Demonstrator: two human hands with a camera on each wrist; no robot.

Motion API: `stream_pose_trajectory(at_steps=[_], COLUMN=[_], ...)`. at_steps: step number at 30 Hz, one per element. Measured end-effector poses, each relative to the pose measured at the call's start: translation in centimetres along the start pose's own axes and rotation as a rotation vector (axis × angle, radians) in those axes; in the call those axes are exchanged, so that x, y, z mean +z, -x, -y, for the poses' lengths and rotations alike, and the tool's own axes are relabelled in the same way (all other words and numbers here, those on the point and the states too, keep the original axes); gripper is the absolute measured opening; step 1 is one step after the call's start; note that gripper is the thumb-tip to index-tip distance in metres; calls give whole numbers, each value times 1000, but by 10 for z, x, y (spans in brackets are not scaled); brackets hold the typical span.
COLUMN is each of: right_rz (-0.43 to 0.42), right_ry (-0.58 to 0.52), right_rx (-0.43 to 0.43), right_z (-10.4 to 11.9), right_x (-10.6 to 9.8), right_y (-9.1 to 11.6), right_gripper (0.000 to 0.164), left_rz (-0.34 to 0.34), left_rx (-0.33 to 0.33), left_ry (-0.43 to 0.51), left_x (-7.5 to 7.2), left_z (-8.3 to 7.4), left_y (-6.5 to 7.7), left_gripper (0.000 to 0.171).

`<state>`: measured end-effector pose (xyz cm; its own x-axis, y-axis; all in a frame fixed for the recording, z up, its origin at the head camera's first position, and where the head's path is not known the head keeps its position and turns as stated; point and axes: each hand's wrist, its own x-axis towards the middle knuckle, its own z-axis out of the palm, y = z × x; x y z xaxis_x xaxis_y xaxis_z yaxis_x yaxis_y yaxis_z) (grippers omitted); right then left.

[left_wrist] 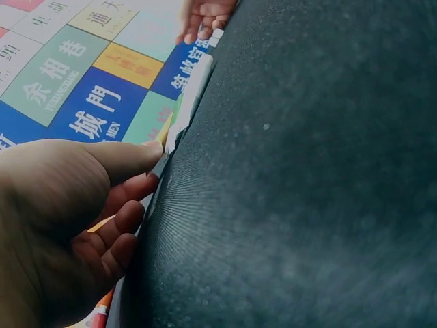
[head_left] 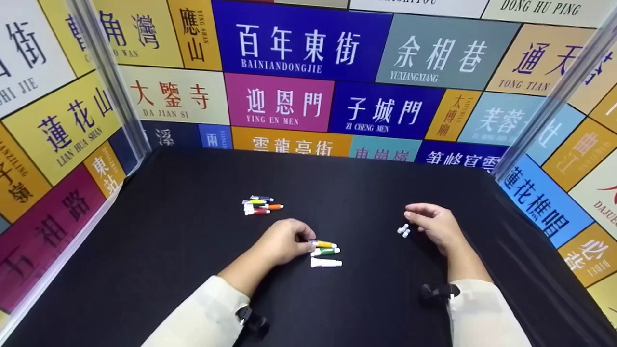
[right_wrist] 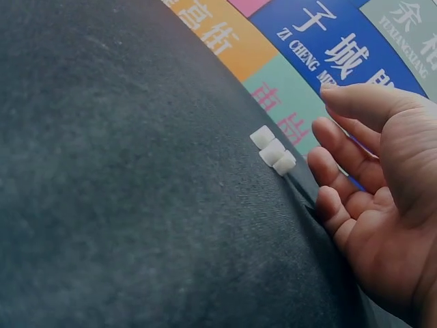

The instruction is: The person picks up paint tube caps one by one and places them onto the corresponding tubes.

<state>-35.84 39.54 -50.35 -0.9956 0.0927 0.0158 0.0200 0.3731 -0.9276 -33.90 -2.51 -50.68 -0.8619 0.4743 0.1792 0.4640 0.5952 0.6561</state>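
My left hand (head_left: 288,241) pinches the end of a small yellow paint tube (head_left: 326,244) between thumb and fingers. Just in front of it on the black cloth lie a green tube (head_left: 328,251) and a white tube (head_left: 327,263), side by side. In the left wrist view, the white tube (left_wrist: 199,76) partly hides the others beyond the thumb. Over to the right, my right hand (head_left: 437,227) hovers with loosely bent fingers and holds nothing. Beside its fingers sits a cluster of small white caps (head_left: 404,231), seen closer as white pieces (right_wrist: 273,150) in the right wrist view.
Farther back on the left lies a loose group of tubes, among them a red tube (head_left: 258,211), an orange tube (head_left: 274,206) and a dark blue tube (head_left: 262,198). Colourful sign panels (head_left: 299,43) enclose the black-covered table (head_left: 193,270) behind and at both sides.
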Motion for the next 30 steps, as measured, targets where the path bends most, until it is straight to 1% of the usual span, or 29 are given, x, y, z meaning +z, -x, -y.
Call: stream_pose_trajectory(at_steps=[3, 10, 13, 16, 22, 30], right_rz=[34, 129, 162, 174, 186, 257], right_ry=[35, 159, 197, 222, 239, 246], right_rx=[-19, -88, -106, -107, -126, -107], right_z=[-4, -8, -8, -7, -8, -7], right_x=[-1, -4, -5, -7, -12, -12], right_y=[0, 2, 2, 3, 4, 6], right_gripper=[47, 33, 35, 37, 38, 41], left_rz=[1, 6, 6, 8, 10, 16], left_rx=[2, -7, -8, -10, -15, -2], left_ry=[2, 29, 30, 25, 15, 25], left_x=[1, 1, 0, 0, -1, -1], left_z=[1, -1, -1, -1, -1, -2], left_y=[1, 2, 2, 2, 2, 2], left_gripper=[9, 14, 15, 16, 16, 16])
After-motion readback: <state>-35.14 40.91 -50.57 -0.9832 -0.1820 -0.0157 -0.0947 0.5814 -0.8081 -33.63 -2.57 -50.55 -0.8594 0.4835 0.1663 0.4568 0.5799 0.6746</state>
